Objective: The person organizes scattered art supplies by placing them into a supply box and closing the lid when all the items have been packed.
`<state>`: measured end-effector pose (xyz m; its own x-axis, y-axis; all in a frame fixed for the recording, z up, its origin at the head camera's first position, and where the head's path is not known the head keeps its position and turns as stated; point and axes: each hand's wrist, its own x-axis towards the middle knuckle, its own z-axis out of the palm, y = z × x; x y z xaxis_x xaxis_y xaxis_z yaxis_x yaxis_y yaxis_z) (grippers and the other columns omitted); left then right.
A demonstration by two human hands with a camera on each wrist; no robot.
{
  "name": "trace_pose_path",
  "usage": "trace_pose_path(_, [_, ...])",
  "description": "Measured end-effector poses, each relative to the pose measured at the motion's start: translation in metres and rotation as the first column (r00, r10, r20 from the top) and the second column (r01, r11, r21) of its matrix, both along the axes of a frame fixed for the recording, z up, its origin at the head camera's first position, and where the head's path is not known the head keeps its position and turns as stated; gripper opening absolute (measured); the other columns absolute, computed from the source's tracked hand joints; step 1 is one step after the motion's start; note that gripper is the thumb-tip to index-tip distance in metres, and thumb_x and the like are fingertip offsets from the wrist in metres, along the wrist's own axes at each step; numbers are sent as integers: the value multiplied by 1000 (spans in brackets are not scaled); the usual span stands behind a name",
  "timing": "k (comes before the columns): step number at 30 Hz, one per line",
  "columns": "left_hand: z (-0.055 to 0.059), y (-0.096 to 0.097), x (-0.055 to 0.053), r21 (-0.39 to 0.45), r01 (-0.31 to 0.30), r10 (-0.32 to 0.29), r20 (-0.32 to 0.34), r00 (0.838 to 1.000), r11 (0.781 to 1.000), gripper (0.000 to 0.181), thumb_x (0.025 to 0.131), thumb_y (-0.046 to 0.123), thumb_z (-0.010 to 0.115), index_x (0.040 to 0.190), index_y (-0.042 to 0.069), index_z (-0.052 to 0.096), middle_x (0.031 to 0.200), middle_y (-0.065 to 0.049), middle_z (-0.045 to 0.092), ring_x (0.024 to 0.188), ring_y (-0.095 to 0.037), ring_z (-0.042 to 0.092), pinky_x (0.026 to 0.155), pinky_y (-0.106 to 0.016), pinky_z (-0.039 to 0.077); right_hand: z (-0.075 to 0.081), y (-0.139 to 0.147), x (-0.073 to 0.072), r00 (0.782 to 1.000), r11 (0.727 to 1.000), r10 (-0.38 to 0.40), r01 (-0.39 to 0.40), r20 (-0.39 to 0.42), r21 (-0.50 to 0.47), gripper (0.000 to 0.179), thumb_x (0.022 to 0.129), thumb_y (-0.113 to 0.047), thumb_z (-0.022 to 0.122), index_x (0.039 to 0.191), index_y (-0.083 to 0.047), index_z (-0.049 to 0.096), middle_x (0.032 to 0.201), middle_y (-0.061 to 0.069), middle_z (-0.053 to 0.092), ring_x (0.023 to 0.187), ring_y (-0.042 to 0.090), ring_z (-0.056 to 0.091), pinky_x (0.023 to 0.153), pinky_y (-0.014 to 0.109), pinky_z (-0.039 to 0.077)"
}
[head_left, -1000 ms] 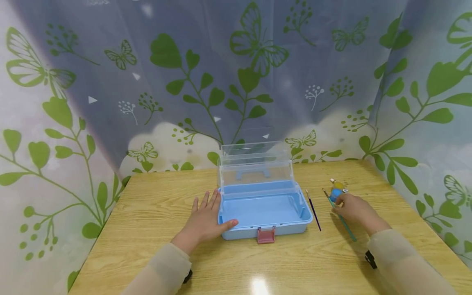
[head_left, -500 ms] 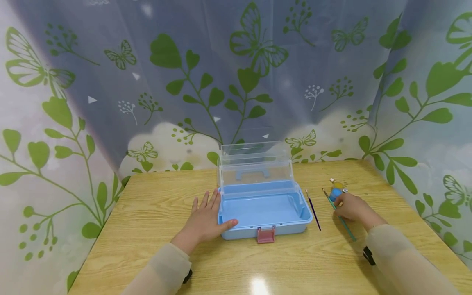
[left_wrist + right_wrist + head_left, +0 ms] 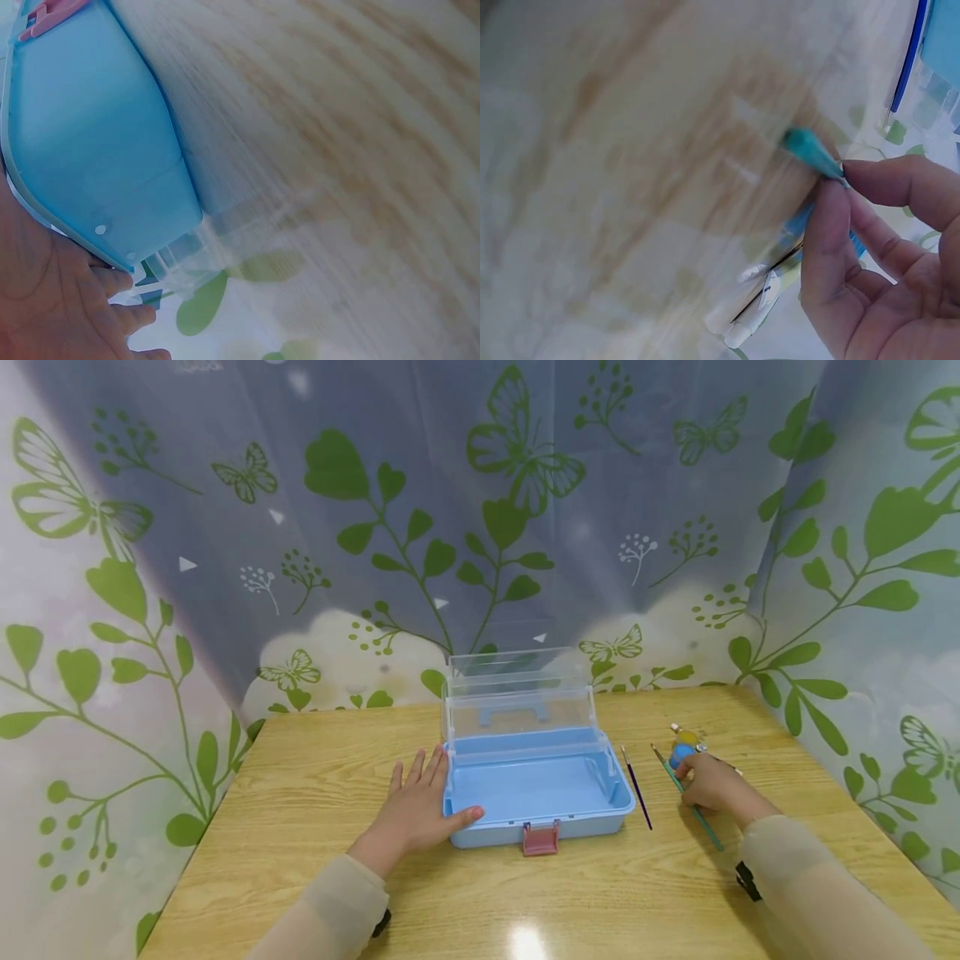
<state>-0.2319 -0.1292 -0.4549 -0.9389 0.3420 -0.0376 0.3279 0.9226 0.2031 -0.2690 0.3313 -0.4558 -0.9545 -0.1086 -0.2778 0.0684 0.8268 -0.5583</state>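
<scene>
My left hand (image 3: 416,814) rests with spread, straight fingers along the left end of a light-blue plastic box (image 3: 487,837), its thumb over the front rim. The box's clear lid (image 3: 517,714) stands raised at the back, and a pink latch (image 3: 542,840) hangs at the front. To the right of the box, my right hand (image 3: 720,783) pinches a teal paintbrush (image 3: 707,828) between thumb and fingers. In the right wrist view, the end of the teal handle (image 3: 810,150) sticks out past the fingertips. A dark purple paintbrush (image 3: 638,793) lies between box and right hand.
Just beyond the right hand lie a blue item (image 3: 681,755) and a yellow one (image 3: 686,738), possibly paint containers. White tubes (image 3: 754,307) and a thin dark stick (image 3: 786,259) appear near them. A patterned curtain (image 3: 517,560) borders the wooden table (image 3: 315,777) at the back.
My right hand has shifted slightly left, and the teal paintbrush's tip has moved a little left with it. A thin stick behind the hand now shows. The left hand and box stay put.
</scene>
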Motion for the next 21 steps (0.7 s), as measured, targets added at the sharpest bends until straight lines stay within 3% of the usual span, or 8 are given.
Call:
trace_pose_path(5, [2,0,2,12,9,-9,-2,1000,1000,111,88,85,32,160,3,9,167,-10,0,153,-35,1,118,-61,1,0,-2,1,1000,1000,10,-10,-17,22,33,79,7,65,110,10,55,60,3,48,51,13,50,50,26,48])
trace_pose_path(12, [2,0,2,5,7,-7,-4,1000,1000,112,87,86,31,160,3,10,167,-10,0,153,-35,1,119,-60,0,-5,-1,-1,999,998,38,-36,-34,49,30,79,4,66,106,6,54,72,7,54,53,14,50,49,25,46])
trace_pose_path(21, [3,0,3,-5,4,-4,-5,1000,1000,111,87,85,31,160,4,9,167,-9,-1,152,-34,-1,119,-60,0,-3,1,0,999,998,43,-42,-12,40,33,78,3,65,108,4,52,65,3,48,51,13,47,48,25,46])
